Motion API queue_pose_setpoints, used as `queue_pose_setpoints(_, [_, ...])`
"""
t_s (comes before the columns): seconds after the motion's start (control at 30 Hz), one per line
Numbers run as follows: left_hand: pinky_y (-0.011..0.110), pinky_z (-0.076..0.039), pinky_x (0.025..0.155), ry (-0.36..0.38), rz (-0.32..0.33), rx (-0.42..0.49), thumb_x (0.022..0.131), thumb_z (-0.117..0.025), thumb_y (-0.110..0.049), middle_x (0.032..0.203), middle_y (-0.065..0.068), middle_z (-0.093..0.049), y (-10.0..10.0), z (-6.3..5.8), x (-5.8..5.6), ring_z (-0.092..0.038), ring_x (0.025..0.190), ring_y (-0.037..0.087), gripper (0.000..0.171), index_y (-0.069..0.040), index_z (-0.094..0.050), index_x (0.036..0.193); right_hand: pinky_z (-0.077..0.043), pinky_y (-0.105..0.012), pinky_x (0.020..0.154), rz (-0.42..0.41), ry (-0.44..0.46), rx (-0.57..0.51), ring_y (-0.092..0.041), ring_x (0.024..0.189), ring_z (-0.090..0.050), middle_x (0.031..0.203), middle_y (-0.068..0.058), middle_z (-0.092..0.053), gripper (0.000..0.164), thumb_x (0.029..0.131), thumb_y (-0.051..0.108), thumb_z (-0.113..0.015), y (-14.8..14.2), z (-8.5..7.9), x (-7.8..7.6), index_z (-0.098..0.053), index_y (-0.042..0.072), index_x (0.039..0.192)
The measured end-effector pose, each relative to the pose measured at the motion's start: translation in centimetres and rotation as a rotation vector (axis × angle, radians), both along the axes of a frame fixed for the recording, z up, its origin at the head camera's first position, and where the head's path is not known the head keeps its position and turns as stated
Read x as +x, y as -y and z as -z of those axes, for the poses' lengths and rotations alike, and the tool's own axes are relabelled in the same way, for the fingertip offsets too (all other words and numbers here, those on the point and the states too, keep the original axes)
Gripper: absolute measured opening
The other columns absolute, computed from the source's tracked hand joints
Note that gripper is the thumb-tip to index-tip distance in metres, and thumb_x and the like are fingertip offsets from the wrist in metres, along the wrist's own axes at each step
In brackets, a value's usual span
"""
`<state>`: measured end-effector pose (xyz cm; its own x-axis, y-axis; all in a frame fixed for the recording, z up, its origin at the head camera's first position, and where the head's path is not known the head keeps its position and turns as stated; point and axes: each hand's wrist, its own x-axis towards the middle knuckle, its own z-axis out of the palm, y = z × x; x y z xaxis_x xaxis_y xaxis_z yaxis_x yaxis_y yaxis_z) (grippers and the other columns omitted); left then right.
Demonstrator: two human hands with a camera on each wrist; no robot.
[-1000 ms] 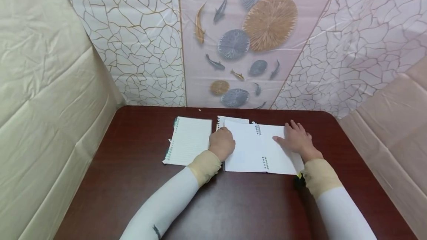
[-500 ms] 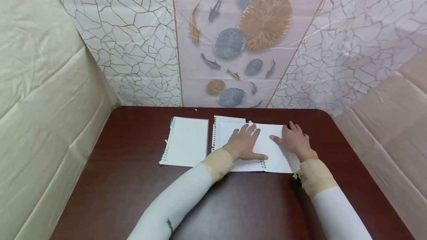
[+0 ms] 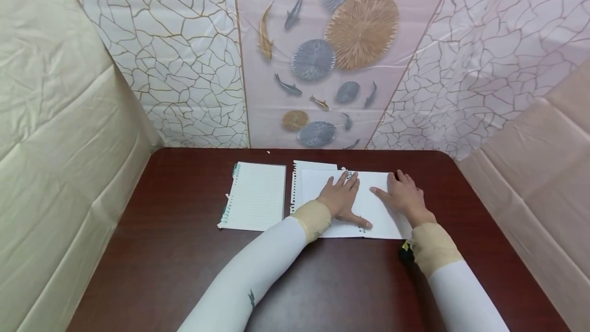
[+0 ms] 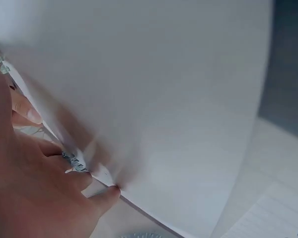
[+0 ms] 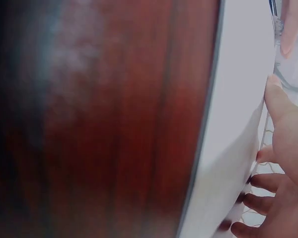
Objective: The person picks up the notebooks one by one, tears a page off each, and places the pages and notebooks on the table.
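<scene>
A ring-bound notebook (image 3: 375, 209) lies spread on the table with blank white pages facing up. My left hand (image 3: 342, 200) rests across its left page and binding, fingers spread and thumb pointing right. In the left wrist view the left hand (image 4: 44, 183) touches the white page (image 4: 154, 99) along the ring binding (image 4: 73, 161). On the right page lies my right hand (image 3: 405, 196), fingers spread near the outer edge. The right wrist view has the right hand (image 5: 288, 163) with its fingertips on the page (image 5: 238, 74). Part of the binding is hidden under the left hand.
Left of the notebook lies a lined notepad (image 3: 257, 196) with green rings. A loose sheet with torn holes (image 3: 293, 183) sticks out behind the notebook. The dark red table (image 3: 184, 270) ends at a patterned curtain (image 3: 198, 65). A small black-and-yellow object (image 3: 405, 251) sits by the right wrist.
My left hand has moved right from the notebook's left edge, its curled fingers spreading over the binding, and its thumb has shifted slightly lower. The right hand stays on the right page.
</scene>
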<state>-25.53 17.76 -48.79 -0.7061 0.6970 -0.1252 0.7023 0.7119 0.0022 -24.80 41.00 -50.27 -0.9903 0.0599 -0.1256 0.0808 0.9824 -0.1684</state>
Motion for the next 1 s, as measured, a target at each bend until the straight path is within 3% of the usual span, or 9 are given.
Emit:
queue_pose_setpoints(0.23, [0.05, -0.026, 0.122, 0.025, -0.014, 0.013, 0.072, -0.046, -0.097, 0.172, 0.003, -0.008, 0.0, -0.3, -0.2, -0.009, 0.155, 0.024, 0.127, -0.013, -0.018, 0.163, -0.021, -0.085, 0.102, -0.013, -0.023, 0.011, -0.059, 0.144, -0.013, 0.16, -0.039, -0.016, 0.096, 0.099, 0.066, -0.047, 0.3, -0.4, 0.0, -0.028, -0.009, 0.155])
queue_pose_setpoints(0.47, [0.05, -0.026, 0.122, 0.046, -0.027, 0.039, 0.071, -0.05, -0.095, 0.172, 0.003, -0.009, 0.3, -1.0, 0.0, -0.011, 0.155, 0.025, 0.127, -0.013, -0.021, 0.163, -0.023, -0.085, 0.101, -0.045, -0.083, -0.027, -0.057, 0.144, -0.016, 0.162, -0.035, -0.019, 0.073, 0.102, 0.053, -0.054, 0.9, -0.8, 0.0, -0.044, -0.001, 0.151])
queue_pose_setpoints(0.57, [0.05, -0.025, 0.123, 0.055, -0.035, 0.028, 0.071, -0.049, -0.096, 0.172, 0.002, -0.007, 0.2, -0.9, 0.0, -0.01, 0.155, 0.024, 0.127, -0.015, -0.019, 0.163, -0.03, -0.083, 0.099, -0.08, -0.145, -0.082, -0.059, 0.139, -0.026, 0.157, -0.036, -0.031, 0.063, 0.101, 0.043, -0.061, 1.4, -1.1, 0.3, -0.052, 0.001, 0.146])
queue_pose_setpoints(0.7, [0.049, -0.022, 0.124, 0.069, -0.051, 0.002, 0.071, -0.047, -0.097, 0.172, -0.003, -0.002, -0.2, -0.3, -0.1, -0.006, 0.155, 0.021, 0.126, -0.019, -0.015, 0.164, -0.038, -0.074, 0.098, -0.134, -0.24, -0.178, -0.055, 0.125, -0.044, 0.138, -0.037, -0.054, 0.056, 0.098, 0.033, -0.068, 1.9, -1.9, 0.6, -0.058, -0.001, 0.141])
queue_pose_setpoints(0.8, [0.049, -0.022, 0.124, 0.062, -0.049, 0.001, 0.07, -0.046, -0.098, 0.172, -0.002, -0.003, -0.1, -0.2, 0.1, -0.006, 0.155, 0.022, 0.128, -0.018, -0.014, 0.164, -0.041, -0.068, 0.097, -0.134, -0.26, -0.242, -0.052, 0.122, -0.049, 0.13, -0.037, -0.06, 0.059, 0.098, 0.031, -0.069, 2.2, -2.6, 0.6, -0.054, -0.002, 0.144])
queue_pose_setpoints(1.0, [0.051, -0.024, 0.123, 0.067, -0.033, 0.034, 0.07, -0.048, -0.097, 0.172, 0.002, -0.006, 0.2, -0.1, 0.3, -0.009, 0.155, 0.024, 0.129, -0.014, -0.017, 0.164, -0.045, -0.07, 0.095, -0.025, -0.22, -0.334, -0.055, 0.124, -0.049, 0.136, -0.043, -0.051, 0.088, 0.097, 0.04, -0.069, 2.5, -3.6, 0.6, -0.022, 0.001, 0.16])
